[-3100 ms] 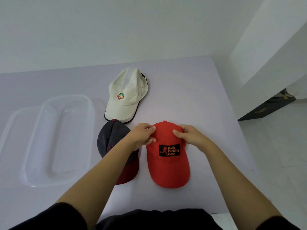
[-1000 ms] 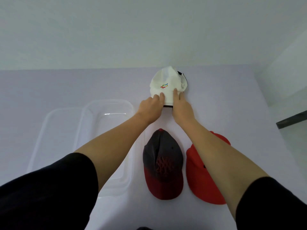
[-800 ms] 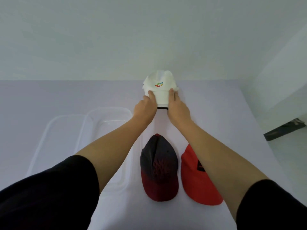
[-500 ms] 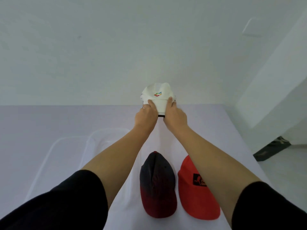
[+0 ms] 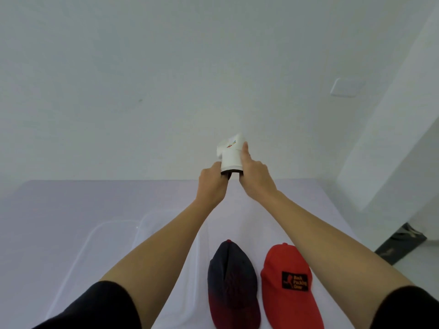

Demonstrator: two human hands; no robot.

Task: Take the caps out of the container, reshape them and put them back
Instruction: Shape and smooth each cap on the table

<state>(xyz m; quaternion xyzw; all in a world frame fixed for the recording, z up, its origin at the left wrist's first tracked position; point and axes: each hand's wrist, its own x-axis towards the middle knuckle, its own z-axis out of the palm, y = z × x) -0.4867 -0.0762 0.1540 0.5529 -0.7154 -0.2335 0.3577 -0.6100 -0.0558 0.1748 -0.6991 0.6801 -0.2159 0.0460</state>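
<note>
A white cap (image 5: pixel 231 151) with a small coloured logo is held up in the air, in front of the wall, above the table's far part. My left hand (image 5: pixel 212 184) grips its brim from the left and my right hand (image 5: pixel 255 173) grips it from the right, thumb up along the crown. Two more caps lie side by side on the table near me: a dark navy cap (image 5: pixel 231 281) with a red brim and a red cap (image 5: pixel 291 284) with a black patch. The clear plastic container (image 5: pixel 145 224) stands to their left, partly hidden by my left arm.
The pale lilac table (image 5: pixel 71 205) reaches back to a white wall. A white wall corner stands at the right, with a switch plate (image 5: pixel 346 87) on it. A dark object (image 5: pixel 399 245) lies on the floor past the table's right edge.
Both hands left the red cap, took the white cap by its brim and lifted it off the table, higher in each frame. The view has tilted upward.
</note>
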